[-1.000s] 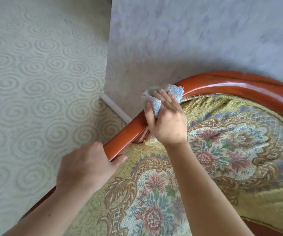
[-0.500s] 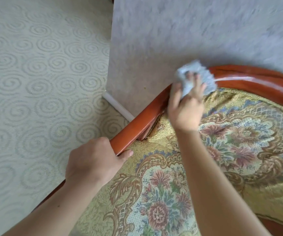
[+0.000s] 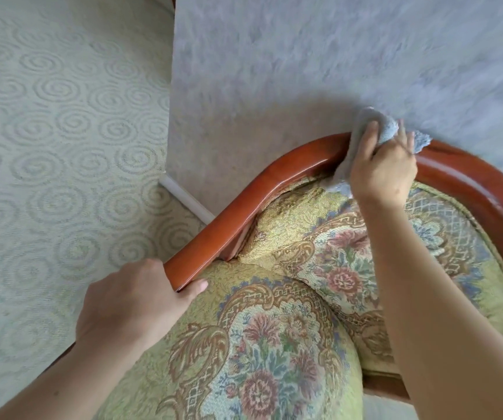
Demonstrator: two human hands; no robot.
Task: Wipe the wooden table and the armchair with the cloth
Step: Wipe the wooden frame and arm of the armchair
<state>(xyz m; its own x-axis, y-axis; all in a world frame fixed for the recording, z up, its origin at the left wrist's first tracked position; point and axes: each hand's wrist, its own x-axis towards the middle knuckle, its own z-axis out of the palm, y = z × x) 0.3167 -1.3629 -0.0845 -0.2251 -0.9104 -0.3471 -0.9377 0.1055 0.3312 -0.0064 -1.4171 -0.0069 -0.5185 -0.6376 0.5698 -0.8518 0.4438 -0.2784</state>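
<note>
The armchair has a curved, glossy red-brown wooden rail point(image 3: 274, 183) and yellow-green floral upholstery point(image 3: 274, 344). My right hand point(image 3: 383, 171) presses a pale blue cloth point(image 3: 365, 125) over the top of the rail's curve, close to the wall. The cloth drapes down the inner side onto the fabric. My left hand point(image 3: 129, 301) grips the lower left stretch of the rail, thumb on the inner side. No wooden table is in view.
A grey-blue textured wall point(image 3: 335, 56) stands right behind the chair back. Its white skirting point(image 3: 186, 201) meets a pale carpet with a swirl pattern point(image 3: 62, 147) on the left.
My right hand slid the cloth along the rail, up and to the right, from the left bend toward the top of the curve. My left hand kept its grip on the rail.
</note>
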